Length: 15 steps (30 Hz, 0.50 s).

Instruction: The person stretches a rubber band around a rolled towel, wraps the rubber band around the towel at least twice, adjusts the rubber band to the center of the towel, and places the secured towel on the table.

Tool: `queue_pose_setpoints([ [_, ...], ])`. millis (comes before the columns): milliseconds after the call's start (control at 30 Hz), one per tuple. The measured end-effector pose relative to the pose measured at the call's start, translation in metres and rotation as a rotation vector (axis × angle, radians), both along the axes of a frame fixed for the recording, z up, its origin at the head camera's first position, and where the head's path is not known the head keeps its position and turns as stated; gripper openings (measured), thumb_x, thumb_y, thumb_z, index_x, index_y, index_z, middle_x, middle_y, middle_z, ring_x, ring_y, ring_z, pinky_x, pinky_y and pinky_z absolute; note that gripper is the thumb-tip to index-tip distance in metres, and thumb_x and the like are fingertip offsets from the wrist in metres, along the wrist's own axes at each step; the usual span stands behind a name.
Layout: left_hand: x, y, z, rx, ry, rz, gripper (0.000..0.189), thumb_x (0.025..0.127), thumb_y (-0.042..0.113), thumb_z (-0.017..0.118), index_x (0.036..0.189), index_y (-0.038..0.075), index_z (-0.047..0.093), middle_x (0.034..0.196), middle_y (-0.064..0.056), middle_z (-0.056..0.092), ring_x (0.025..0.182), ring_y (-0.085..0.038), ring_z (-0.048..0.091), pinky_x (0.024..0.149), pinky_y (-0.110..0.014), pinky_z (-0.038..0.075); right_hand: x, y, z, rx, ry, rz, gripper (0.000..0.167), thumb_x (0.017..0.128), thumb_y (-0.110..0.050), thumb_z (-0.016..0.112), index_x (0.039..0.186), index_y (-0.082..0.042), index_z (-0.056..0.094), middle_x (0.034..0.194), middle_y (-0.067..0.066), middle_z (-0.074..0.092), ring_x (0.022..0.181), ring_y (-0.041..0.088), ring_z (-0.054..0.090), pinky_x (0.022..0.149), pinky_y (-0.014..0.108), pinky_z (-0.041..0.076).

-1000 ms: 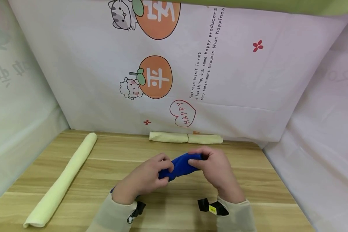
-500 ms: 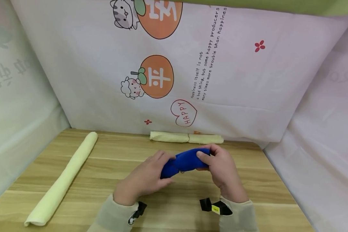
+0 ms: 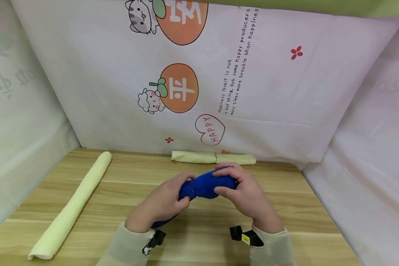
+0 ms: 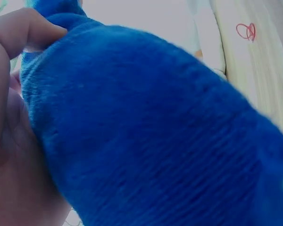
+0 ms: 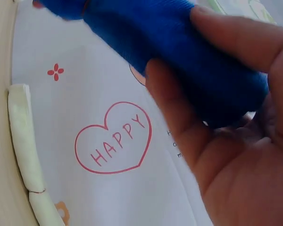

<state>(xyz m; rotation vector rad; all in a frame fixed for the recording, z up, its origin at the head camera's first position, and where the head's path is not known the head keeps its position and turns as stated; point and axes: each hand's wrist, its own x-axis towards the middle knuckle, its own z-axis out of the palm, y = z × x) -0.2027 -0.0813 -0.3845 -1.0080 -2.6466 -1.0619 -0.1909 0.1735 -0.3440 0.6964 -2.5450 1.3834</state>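
Observation:
A rolled blue towel (image 3: 207, 184) is held above the table by both hands. My left hand (image 3: 159, 201) grips it around its pinched-in middle, with thumb and fingers on either side. Part of the roll shows below the left wrist. My right hand (image 3: 247, 194) holds the far right end between thumb and fingers. A thin brownish band (image 5: 86, 6) crosses the narrow part of the blue towel (image 5: 188, 56) in the right wrist view. In the left wrist view, the bulging blue towel (image 4: 146, 117) fills most of the picture, and the left thumb and fingers show only partly.
On the wooden table (image 3: 136, 170), a long pale yellow rolled towel (image 3: 74, 201) lies at the left. A shorter yellow roll (image 3: 194, 157), tied round its middle, lies against the printed white backdrop (image 3: 269, 92). White cloth sides hang left and right.
The right hand moved out to the right, then slightly back left. The left hand has shifted a little left, its grip changed, and the blue towel now shows a narrow waist with a band.

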Motion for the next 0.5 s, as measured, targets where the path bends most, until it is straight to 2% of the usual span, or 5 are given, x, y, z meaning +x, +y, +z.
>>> queue_pose_setpoints([
  [100,-0.0004,-0.0015,-0.0005,-0.003,0.014,-0.023,0.047,0.086,0.006,0.065,0.129,0.016,0.05,0.118,-0.002,0.061,0.093,-0.015,0.058,0.083,-0.038,0.049,0.0021,-0.0009,0.0013,0.008,0.013,-0.093,0.022,0.083,-0.015,0.082,0.103,-0.024,0.076,0.119,-0.009,0.063,0.114,0.023,0.057,0.089,0.045,0.049],
  [233,-0.0008,-0.0025,-0.001,-0.019,0.045,-0.05,0.051,0.085,0.0,0.061,0.132,0.016,0.05,0.122,-0.002,0.06,0.1,-0.015,0.059,0.087,-0.04,0.05,0.0035,-0.003,0.003,-0.021,-0.05,-0.201,0.017,0.083,-0.011,0.082,0.097,-0.021,0.079,0.111,-0.008,0.067,0.11,0.02,0.059,0.085,0.042,0.051],
  [400,-0.0002,-0.0057,0.001,0.025,0.059,-0.051,0.052,0.09,0.007,0.063,0.138,0.017,0.048,0.129,-0.004,0.058,0.108,-0.017,0.058,0.09,-0.043,0.049,0.004,-0.0075,0.0054,-0.048,-0.15,-0.252,0.016,0.085,-0.014,0.081,0.1,-0.019,0.078,0.11,-0.002,0.069,0.105,0.024,0.061,0.082,0.04,0.053],
  [500,0.0001,-0.0077,0.0036,0.104,0.148,-0.071,0.039,0.095,0.014,0.065,0.133,0.016,0.054,0.124,-0.001,0.059,0.107,-0.018,0.058,0.09,-0.043,0.049,0.0039,-0.0097,0.0064,-0.056,-0.168,-0.262,0.016,0.086,-0.015,0.08,0.101,-0.019,0.077,0.11,0.001,0.069,0.1,0.025,0.062,0.079,0.039,0.053],
])
